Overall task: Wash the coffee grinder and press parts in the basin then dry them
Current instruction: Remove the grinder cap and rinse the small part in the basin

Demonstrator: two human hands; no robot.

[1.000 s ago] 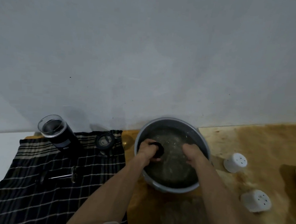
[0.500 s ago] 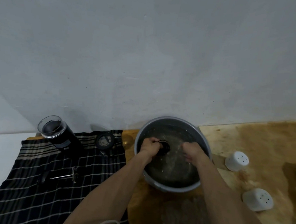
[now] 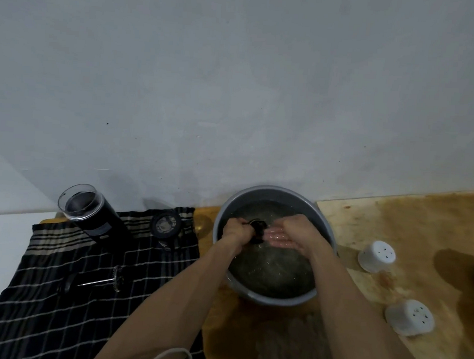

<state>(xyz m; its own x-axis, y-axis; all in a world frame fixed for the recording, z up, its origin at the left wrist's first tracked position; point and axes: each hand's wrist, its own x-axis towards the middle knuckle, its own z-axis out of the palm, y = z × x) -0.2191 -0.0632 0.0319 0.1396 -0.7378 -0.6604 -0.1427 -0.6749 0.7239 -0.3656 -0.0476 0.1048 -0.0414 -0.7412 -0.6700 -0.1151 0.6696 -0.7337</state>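
My left hand (image 3: 235, 230) grips a small round black plastic part (image 3: 258, 227), wet, over the grey metal water-filled basin (image 3: 322, 223); my right hand's (image 3: 296, 233) fingers (image 3: 275, 234) lie straight together against it

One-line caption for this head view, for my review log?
Left hand grips a small black part over the water-filled basin; right hand rubs it.

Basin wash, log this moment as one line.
left hand grips black part | right hand rubs it | over basin water
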